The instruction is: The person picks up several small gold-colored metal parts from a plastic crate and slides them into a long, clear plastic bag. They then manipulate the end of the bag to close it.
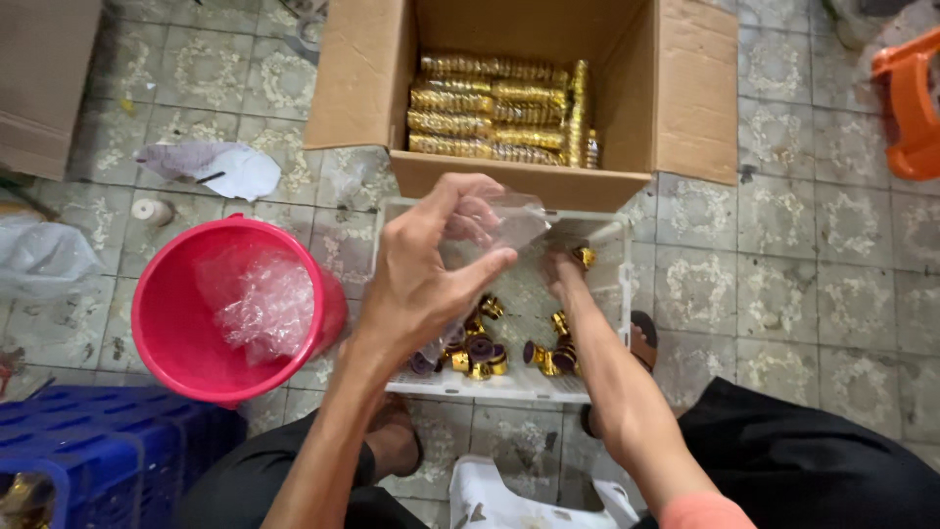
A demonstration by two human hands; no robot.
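— Where are your hands right now?

— My left hand [431,264] is raised over the white tray [612,294], thumb and fingers pinched on a clear plastic bag [504,223] that hangs above the tray's far half. My right hand [563,266] is down inside the tray, fingers curled around a gold cap [585,257] close to the far right corner.

— And the rest of the caps?

— The loose caps [485,353], gold and purple, lie bunched along the tray's near edge, mostly left and middle. The strip between them and my right hand is bare tray floor.

— How tight is it around the tray?

— The far rim sits right against the front wall of the cardboard box [519,181], so there is no gap there. Inside that box, rows of gold stacks [490,122] fill the left and middle of the floor, while the right side is open cardboard. On my left the red bucket [171,323] stands just beside the tray, its rim almost touching, with crumpled clear plastic [264,304] inside. A blue crate [88,451] is at my left knee.

— Any free floor?

— To the right of the tray, bare tiled floor [783,255] runs out toward an orange stool [911,108], well apart.
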